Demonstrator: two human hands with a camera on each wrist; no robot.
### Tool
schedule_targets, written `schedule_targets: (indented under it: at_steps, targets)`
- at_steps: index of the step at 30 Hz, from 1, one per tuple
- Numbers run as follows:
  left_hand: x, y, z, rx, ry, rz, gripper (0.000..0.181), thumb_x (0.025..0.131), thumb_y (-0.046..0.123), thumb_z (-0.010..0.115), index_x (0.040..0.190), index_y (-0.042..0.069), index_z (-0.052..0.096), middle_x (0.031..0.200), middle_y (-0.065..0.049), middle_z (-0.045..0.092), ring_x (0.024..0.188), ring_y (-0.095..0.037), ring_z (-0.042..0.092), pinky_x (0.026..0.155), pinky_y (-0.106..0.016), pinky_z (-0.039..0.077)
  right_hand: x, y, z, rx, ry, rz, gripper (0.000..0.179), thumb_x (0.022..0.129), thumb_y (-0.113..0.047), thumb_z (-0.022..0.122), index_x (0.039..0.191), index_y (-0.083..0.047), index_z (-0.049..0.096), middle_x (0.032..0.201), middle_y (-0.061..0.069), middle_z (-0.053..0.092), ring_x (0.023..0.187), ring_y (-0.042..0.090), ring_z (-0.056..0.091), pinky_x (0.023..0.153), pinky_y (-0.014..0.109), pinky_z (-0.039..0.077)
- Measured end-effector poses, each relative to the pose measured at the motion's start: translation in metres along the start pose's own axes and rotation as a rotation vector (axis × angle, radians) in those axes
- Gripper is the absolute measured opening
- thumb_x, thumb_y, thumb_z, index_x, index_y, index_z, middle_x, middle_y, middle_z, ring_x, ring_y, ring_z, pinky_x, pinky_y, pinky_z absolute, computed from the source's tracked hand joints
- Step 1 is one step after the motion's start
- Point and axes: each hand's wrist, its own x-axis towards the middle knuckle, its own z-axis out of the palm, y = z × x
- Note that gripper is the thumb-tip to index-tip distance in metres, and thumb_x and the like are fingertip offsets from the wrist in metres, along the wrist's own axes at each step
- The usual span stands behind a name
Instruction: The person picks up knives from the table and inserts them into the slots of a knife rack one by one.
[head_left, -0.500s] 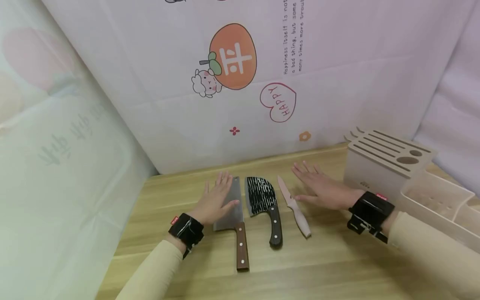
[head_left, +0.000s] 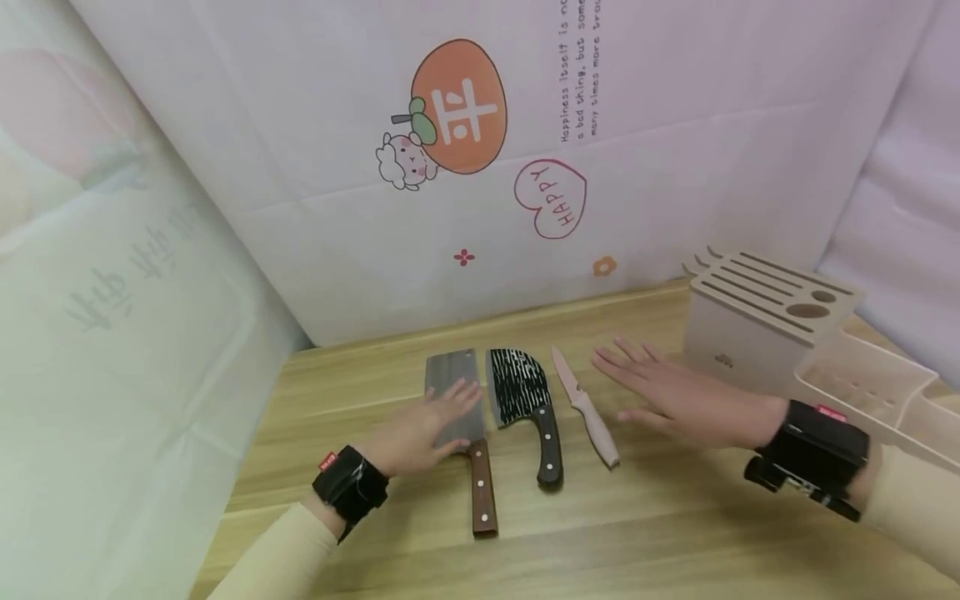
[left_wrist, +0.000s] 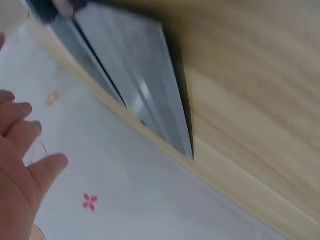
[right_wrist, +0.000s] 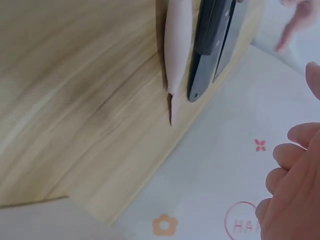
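Three knives lie side by side on the wooden table, handles toward me. On the left is a cleaver [head_left: 481, 492] with a wide steel blade and brown riveted handle. My left hand [head_left: 420, 429] is held over its blade, fingers extended, and covers part of it. In the middle lies a black-handled kitchen knife [head_left: 521, 387] with a black-and-white patterned blade. To its right is a slim pale pink paring knife [head_left: 596, 425]. My right hand [head_left: 686, 404] hovers with spread fingers just right of the pink knife. In the left wrist view the cleaver's blade [left_wrist: 145, 75] lies apart from that hand.
A beige knife block [head_left: 738, 333] with slots and round holes stands at the right rear, a tray [head_left: 862, 375] attached to its front. Printed white cloth [head_left: 337, 208] hangs behind and to the left of the table [head_left: 360, 550].
My left hand has moved down the cleaver's blade toward me, uncovering its far end. The right hand has drawn to the right, away from the pink knife. The knives stay put.
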Motion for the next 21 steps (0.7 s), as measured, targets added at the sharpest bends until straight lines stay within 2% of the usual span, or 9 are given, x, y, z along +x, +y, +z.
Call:
schedule_targets:
  at_steps: [3,6,8,9,12,15,18,21]
  targets:
    - [-0.002,0.012,0.007,-0.003,-0.061,0.120,0.062,0.094,0.014,0.061,0.149,0.006,0.032,0.154,-0.015,0.026,0.141,-0.028,0.022,0.110,-0.057,0.026,-0.018,-0.005,-0.010,-0.011,0.016,-0.004,0.068,0.101,-0.045,0.047,0.155,-0.015,0.017,0.159,0.008,0.013,0.143,0.032,0.007,0.118,0.051,0.012]
    - [-0.006,0.021,0.012,-0.032,-0.109,0.190,0.056,0.091,0.001,0.061,0.143,0.004,0.042,0.149,-0.017,0.035,0.138,-0.028,0.029,0.107,-0.058,0.031,-0.035,-0.010,-0.019,-0.016,0.022,0.025,0.064,0.101,-0.045,0.049,0.154,-0.023,0.020,0.158,0.005,0.017,0.143,0.031,0.013,0.115,0.052,0.020]
    - [-0.009,0.024,0.015,-0.040,-0.134,0.203,0.053,0.090,-0.003,0.061,0.140,0.005,0.047,0.147,-0.015,0.039,0.137,-0.026,0.032,0.107,-0.057,0.032,-0.044,-0.011,-0.024,-0.035,0.038,0.028,0.063,0.100,-0.045,0.051,0.153,-0.027,0.024,0.158,0.004,0.021,0.142,0.030,0.018,0.112,0.054,0.027]
    - [-0.011,0.025,0.017,-0.049,-0.141,0.203,0.051,0.090,-0.003,0.061,0.139,0.006,0.049,0.146,-0.014,0.041,0.136,-0.026,0.033,0.107,-0.056,0.033,-0.049,-0.011,-0.026,-0.043,0.051,0.032,0.062,0.099,-0.045,0.052,0.152,-0.029,0.025,0.157,0.003,0.023,0.142,0.029,0.019,0.114,0.049,0.026]
    - [-0.012,0.027,0.024,-0.064,-0.144,0.200,0.051,0.088,-0.004,0.061,0.136,0.010,0.053,0.145,-0.012,0.043,0.136,-0.024,0.035,0.108,-0.050,0.036,-0.065,-0.011,-0.032,-0.069,0.118,0.035,0.061,0.096,-0.044,0.059,0.149,-0.032,0.033,0.154,0.000,0.031,0.140,0.023,0.025,0.117,0.026,0.019]
    - [-0.012,0.027,0.031,-0.079,-0.138,0.207,0.050,0.088,-0.003,0.060,0.135,0.014,0.056,0.146,-0.009,0.042,0.136,-0.025,0.034,0.107,-0.045,0.039,-0.083,-0.010,-0.036,-0.077,0.215,0.010,0.061,0.090,-0.032,0.070,0.145,-0.032,0.042,0.147,-0.004,0.042,0.136,0.012,0.032,0.109,0.005,0.011]
    - [-0.011,0.026,0.038,-0.081,-0.141,0.212,0.052,0.087,-0.002,0.060,0.135,0.018,0.056,0.149,-0.007,0.040,0.137,-0.026,0.032,0.107,-0.042,0.039,-0.103,-0.005,-0.042,-0.070,0.320,-0.017,0.064,0.080,-0.020,0.078,0.137,-0.031,0.053,0.138,-0.010,0.053,0.129,-0.001,0.038,0.104,0.001,0.019]
    - [-0.009,0.025,0.042,-0.087,-0.146,0.216,0.053,0.085,-0.005,0.060,0.133,0.019,0.058,0.149,-0.006,0.040,0.138,-0.026,0.031,0.109,-0.045,0.036,-0.117,0.007,-0.047,-0.058,0.452,-0.078,0.042,0.088,-0.032,0.071,0.128,-0.021,0.063,0.132,-0.013,0.058,0.124,-0.005,0.043,0.102,0.003,0.026]
